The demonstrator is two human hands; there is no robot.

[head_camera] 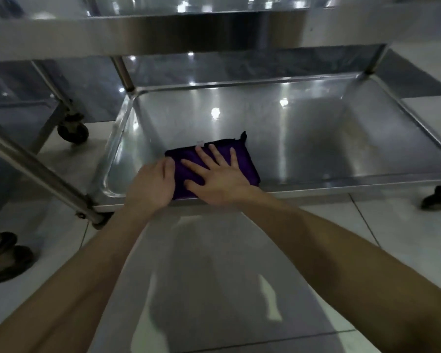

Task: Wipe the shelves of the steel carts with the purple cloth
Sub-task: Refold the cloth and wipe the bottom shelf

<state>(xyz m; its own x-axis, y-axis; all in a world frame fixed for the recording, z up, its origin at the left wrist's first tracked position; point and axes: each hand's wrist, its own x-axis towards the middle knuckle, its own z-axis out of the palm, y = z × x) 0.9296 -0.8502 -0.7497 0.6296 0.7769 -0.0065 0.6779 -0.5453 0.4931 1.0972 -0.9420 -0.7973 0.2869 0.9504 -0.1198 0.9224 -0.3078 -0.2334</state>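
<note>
A folded purple cloth point(247, 161) lies flat on the bottom shelf point(316, 138) of a steel cart, near its front left corner. My right hand point(214, 174) presses flat on the cloth with its fingers spread and straight. My left hand point(153, 184) sits at the cloth's left edge; its fingers bend down onto that edge, and whether they pinch it I cannot tell. The shelf is a shallow steel tray with a raised rim and shines with light reflections.
The cart's upper shelf point(189, 26) overhangs the bottom one. Steel posts point(122, 70) stand at the corners, with castors point(73, 128) on the tiled floor. Another steel cart frame point(36, 171) stands at the left. A person's sandalled feet point(3, 256) are at the far left.
</note>
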